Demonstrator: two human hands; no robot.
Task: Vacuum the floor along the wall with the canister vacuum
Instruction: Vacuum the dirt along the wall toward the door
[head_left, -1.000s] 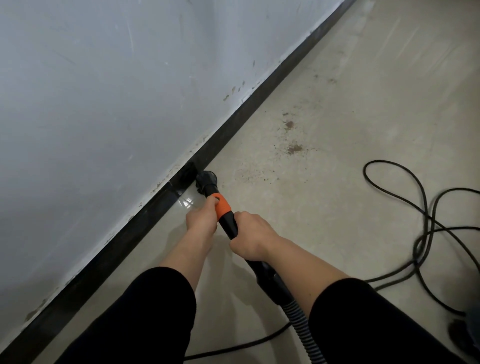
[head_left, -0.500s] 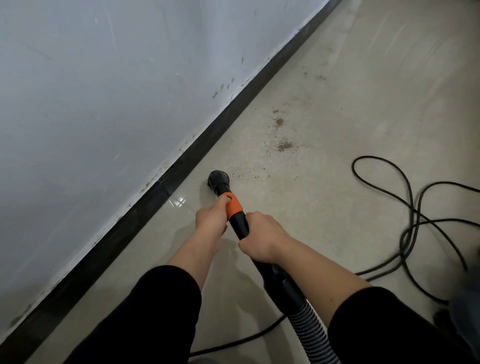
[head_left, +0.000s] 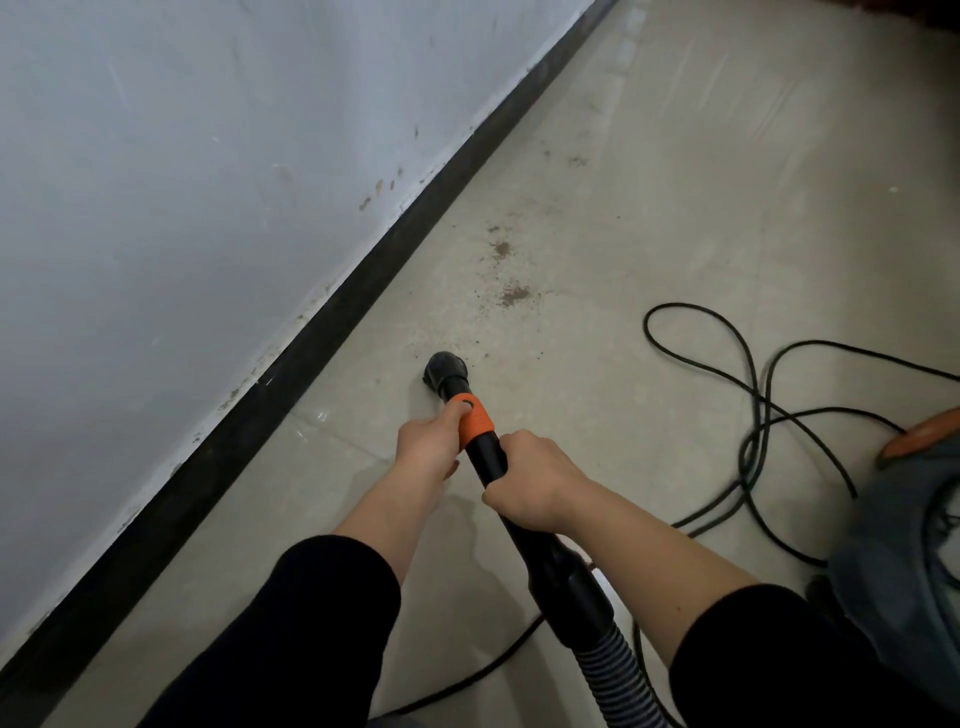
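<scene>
Head view, looking down at both arms. Left hand grips the wand at its orange collar: thumb lies on top of the collar, fingers curl round the underside, tips hidden. Right hand grips the black tube just behind the collar, fingers wrapped tight and pressed together, knuckles up. The hands sit just beside each other without touching. Black sleeves are pushed up, forearms bare.

Nozzle points down at the floor, near the black baseboard but apart from it. Its mouth faces away, so floor contact cannot be told. Brown dirt lies scattered just ahead of the nozzle, with a denser patch and a smaller one further on, and fine specks reaching almost to the nozzle. Wall is pale, scuffed, with small brown marks low down near the baseboard.

Ribbed grey hose runs from the back of the wand off the bottom edge. Canister vacuum sits at the right edge, grey body with an orange part on top, only partly in frame. Black power cord loops loosely on the floor between dirt and canister, and one run passes under the arms toward the bottom edge.
</scene>
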